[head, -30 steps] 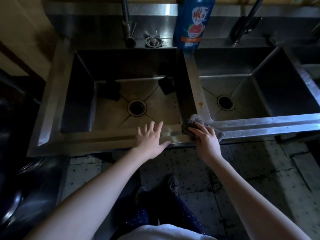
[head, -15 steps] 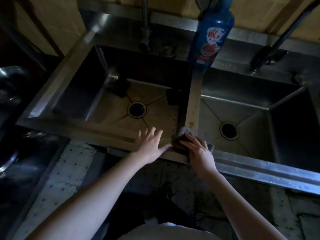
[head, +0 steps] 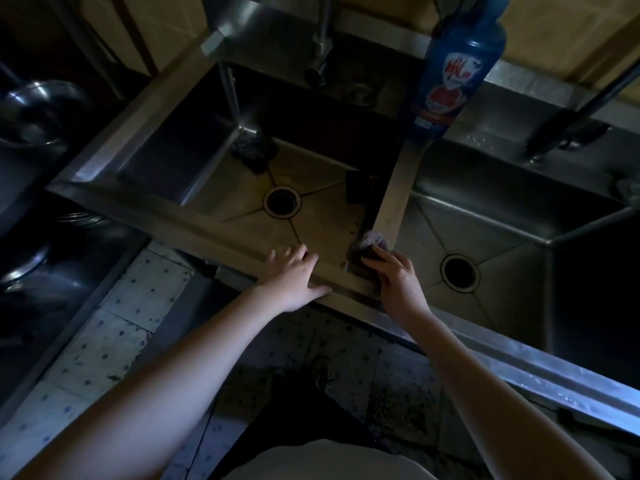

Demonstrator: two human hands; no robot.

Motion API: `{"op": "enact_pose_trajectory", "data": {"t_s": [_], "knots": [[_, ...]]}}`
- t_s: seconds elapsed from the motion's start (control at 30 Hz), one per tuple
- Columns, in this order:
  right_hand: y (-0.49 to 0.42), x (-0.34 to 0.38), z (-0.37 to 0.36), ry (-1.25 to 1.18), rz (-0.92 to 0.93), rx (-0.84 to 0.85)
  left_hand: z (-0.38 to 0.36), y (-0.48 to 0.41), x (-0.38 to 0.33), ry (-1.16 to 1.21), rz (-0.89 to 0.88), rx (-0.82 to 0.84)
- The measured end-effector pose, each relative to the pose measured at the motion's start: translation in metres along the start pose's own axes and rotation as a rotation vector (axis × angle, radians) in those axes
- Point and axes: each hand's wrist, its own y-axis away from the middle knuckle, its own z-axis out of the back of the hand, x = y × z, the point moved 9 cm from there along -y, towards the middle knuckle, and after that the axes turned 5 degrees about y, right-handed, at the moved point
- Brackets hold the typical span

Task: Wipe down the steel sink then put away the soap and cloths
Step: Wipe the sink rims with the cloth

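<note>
Steel sink [head: 221, 225] rim: cloth [head: 370, 241] under right hand [head: 398, 277] fingertips.

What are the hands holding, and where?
The right hand presses a scrubbing cloth from on top, at the near end of the divider between the basins. The left hand holds nothing; it lies flat on the sink's front rim.

The steel sink [head: 194, 216] has two basins side by side, parted by a divider [head: 398, 188] at whose far end the soap bottle [head: 453, 74] stands on the back ledge. In the left basin one cloth [head: 251, 150] lies in the far left corner and a sponge [head: 356, 187] rests against the divider wall, with the drain [head: 282, 201] between them. Where divider meets front rim, the right hand [head: 398, 277] presses another cloth [head: 370, 242], and the left hand [head: 294, 275] lies flat on the rim just to its left.
</note>
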Motion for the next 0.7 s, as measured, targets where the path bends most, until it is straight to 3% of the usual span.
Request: {"op": "enact_pose_trajectory", "data": {"t_s": [0.13, 0.33, 0.47, 0.57, 0.7], "knots": [[0.008, 0.007, 0.001, 0.001, 0.02, -0.005, 0.001, 0.003, -0.004, -0.011, -0.01, -0.019], [-0.009, -0.002, -0.006, 0.173, 0.11, 0.127, 0.002, 0.001, -0.003, 0.032, 0.027, 0.014], [-0.04, -0.007, 0.009, 0.255, 0.189, 0.067, 0.003, -0.007, -0.012, 0.121, 0.089, -0.012], [-0.062, -0.008, 0.015, 0.325, 0.328, 0.111, 0.004, -0.015, -0.021, 0.225, 0.135, -0.058], [-0.091, -0.017, 0.024, 0.469, 0.402, 0.144, 0.011, -0.026, -0.04, 0.185, 0.171, -0.166]]}}
